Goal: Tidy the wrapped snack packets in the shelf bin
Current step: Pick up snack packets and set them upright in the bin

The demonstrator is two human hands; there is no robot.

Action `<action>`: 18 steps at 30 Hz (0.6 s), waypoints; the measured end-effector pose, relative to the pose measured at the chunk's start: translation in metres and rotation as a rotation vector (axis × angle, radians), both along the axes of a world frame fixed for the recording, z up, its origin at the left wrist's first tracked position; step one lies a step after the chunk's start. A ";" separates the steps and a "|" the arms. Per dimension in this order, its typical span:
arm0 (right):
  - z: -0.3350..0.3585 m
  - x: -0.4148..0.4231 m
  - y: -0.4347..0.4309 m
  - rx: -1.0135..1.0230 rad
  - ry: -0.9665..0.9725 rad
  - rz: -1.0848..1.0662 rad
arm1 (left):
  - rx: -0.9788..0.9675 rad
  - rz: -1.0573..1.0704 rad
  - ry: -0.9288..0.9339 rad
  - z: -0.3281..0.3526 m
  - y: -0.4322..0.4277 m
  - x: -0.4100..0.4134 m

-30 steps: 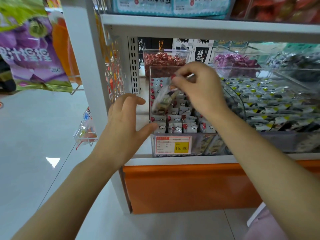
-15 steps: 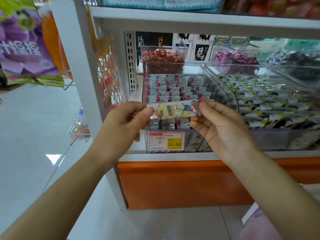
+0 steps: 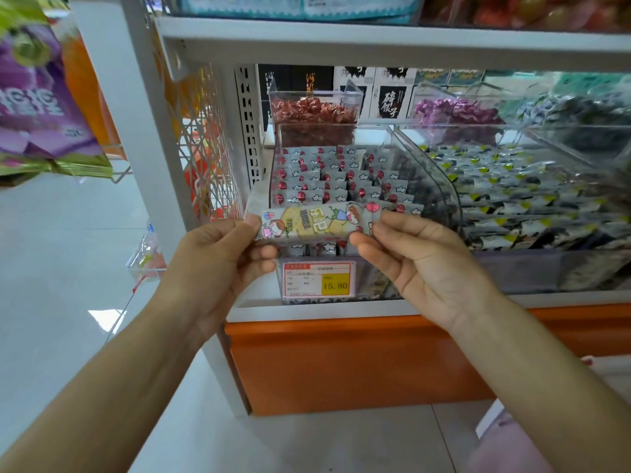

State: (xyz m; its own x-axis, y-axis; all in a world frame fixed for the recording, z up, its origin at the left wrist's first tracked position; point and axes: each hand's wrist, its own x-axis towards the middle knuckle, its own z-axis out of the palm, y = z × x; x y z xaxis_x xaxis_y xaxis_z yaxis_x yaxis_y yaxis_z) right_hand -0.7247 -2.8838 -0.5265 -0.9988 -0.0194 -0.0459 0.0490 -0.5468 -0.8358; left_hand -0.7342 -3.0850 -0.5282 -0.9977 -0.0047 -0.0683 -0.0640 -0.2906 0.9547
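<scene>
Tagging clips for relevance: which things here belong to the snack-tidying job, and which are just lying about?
Job: snack packet, pinched at its ends by left hand and right hand; clear bin of red-dotted packets.

Lying about: price tag; red candies; purple candies; yellow-marked packets; purple bag.

The white shelf point(image 3: 341, 310) holds see-through bins side by side. At the front left stands a clear bin point(image 3: 440, 186) full of small packets point(image 3: 317, 186) in neat rows, with a price tag point(image 3: 319, 279) on its front. Touching it on the right is a wider bin point(image 3: 546, 271) of packets with yellow corners. Behind them sit a tub of red sweets point(image 3: 314, 112) and a tub of purple sweets point(image 3: 454, 112). Black and white cartons point(image 3: 389, 100) stand at the very back.
</scene>
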 end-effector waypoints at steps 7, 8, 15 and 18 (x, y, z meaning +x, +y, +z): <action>-0.004 -0.002 0.003 0.240 0.136 -0.121 | -0.111 -0.022 0.151 -0.001 0.002 0.003; -0.004 -0.002 0.004 0.299 0.169 -0.121 | -0.185 -0.023 0.208 -0.001 0.002 0.004; -0.008 -0.004 0.005 0.511 0.315 -0.133 | -0.354 -0.077 0.318 0.000 0.004 0.008; -0.006 -0.003 0.004 0.533 0.333 -0.090 | -0.420 -0.060 0.333 0.000 0.004 0.008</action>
State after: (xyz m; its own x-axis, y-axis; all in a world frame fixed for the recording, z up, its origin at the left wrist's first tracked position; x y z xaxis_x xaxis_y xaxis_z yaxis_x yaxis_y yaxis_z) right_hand -0.7277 -2.8797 -0.5329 -0.9577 0.0051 0.2877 -0.2877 -0.0408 -0.9569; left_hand -0.7266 -3.0813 -0.5282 -0.9644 0.0942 0.2471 0.2571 0.1155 0.9595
